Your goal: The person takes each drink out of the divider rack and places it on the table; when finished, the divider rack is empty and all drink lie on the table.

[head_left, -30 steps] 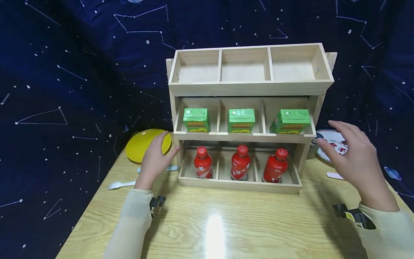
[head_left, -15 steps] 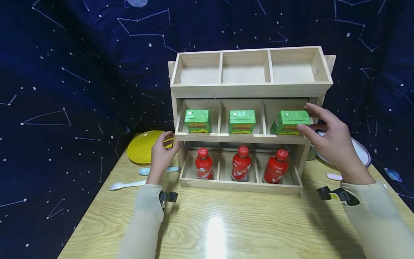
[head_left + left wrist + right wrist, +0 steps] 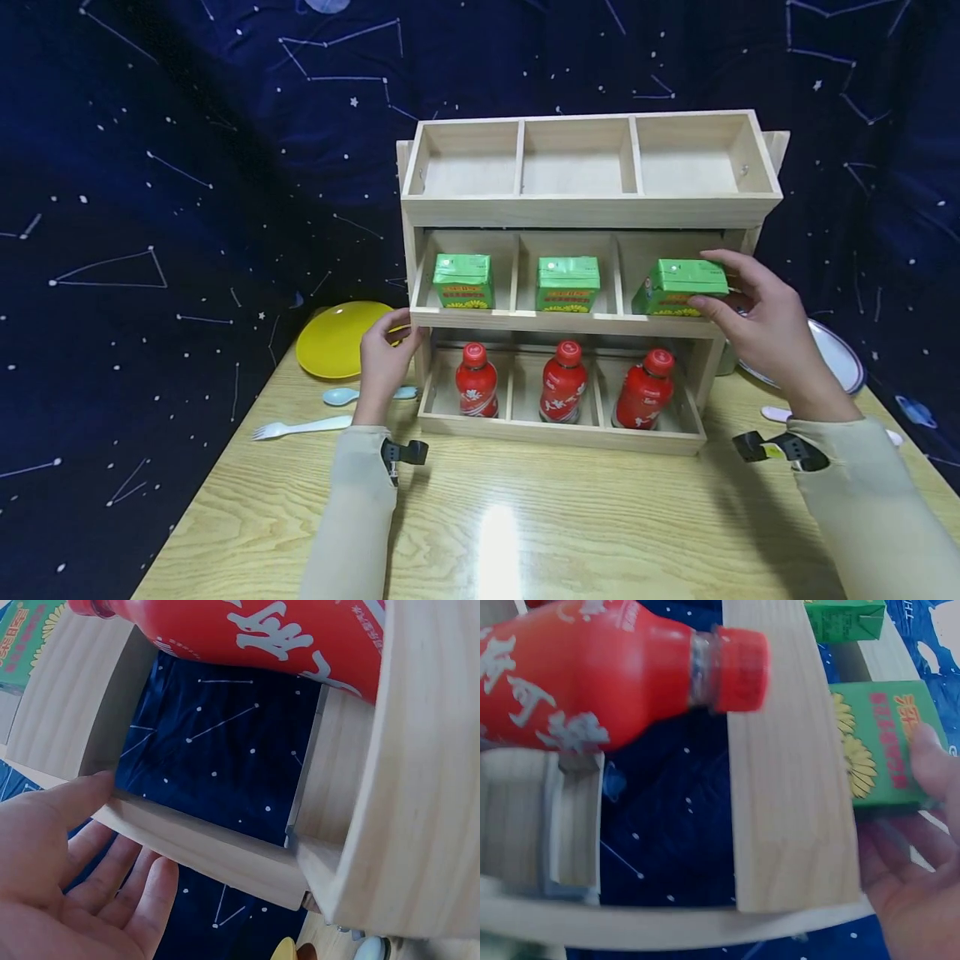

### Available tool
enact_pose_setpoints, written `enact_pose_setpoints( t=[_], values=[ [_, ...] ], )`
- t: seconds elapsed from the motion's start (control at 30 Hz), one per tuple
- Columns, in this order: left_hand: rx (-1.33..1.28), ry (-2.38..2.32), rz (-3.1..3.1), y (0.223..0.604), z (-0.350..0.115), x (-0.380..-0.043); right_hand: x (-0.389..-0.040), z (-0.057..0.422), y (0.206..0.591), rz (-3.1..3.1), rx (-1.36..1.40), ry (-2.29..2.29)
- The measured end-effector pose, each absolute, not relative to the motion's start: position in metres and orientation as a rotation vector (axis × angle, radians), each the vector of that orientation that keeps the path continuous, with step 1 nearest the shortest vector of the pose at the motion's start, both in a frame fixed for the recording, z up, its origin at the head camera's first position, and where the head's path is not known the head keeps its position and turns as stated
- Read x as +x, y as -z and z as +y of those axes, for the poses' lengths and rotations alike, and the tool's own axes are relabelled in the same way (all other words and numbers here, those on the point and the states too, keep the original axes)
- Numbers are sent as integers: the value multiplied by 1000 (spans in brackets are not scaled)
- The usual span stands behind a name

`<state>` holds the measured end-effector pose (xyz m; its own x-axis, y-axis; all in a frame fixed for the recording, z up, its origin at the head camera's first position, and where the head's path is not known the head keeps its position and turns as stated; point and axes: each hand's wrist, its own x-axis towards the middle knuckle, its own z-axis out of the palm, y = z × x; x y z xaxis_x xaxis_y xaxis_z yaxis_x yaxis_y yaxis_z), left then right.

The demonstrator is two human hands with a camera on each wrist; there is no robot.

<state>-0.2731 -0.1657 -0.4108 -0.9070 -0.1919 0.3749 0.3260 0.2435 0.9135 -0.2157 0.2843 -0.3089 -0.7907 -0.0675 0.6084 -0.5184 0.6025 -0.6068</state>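
Observation:
A three-tier wooden shelf (image 3: pixel 592 212) stands on the table, its tiers divided into compartments. Three green drink cartons (image 3: pixel 567 283) occupy the middle tier, one per compartment; three red bottles (image 3: pixel 562 382) stand in the bottom tier. My right hand (image 3: pixel 772 333) pinches the right-hand carton (image 3: pixel 889 742), thumb on its front face, fingers behind its right end. That carton still sits in its compartment. At the shelf's left side, my left hand (image 3: pixel 384 358) holds the side frame, thumb against the inner edge (image 3: pixel 94 796) and fingers outside, loosely curled.
A yellow plate (image 3: pixel 337 342), a light-blue spoon (image 3: pixel 341 397) and a white fork (image 3: pixel 300 427) lie left of the shelf. A white plate (image 3: pixel 836 354) and a pale utensil handle (image 3: pixel 776 413) are partly hidden behind my right arm. Dark star-patterned cloth (image 3: pixel 210 208) hangs behind.
My right hand has come left from beside the shelf to the right-hand carton and taken hold of it. My left hand has moved right onto the shelf's side.

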Motion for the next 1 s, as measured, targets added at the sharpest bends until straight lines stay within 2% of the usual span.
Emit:
enact_pose_setpoints(
  t=[0.23, 0.4, 0.73, 1.0],
  values=[
    [-131, 1666, -2127, 411, -165, -273, -220, 277, 313, -2166, 402, -1127],
    [-114, 1670, -2134, 412, -166, -273, -214, 273, 302, -2061, 408, -1079],
    [-115, 1668, -2117, 414, -164, -274, -184, 278, 266, -1870, 302, -1014],
    [-101, 1671, -2110, 414, -165, -274, -163, 308, 275, -1897, 171, -965]
  ],
)
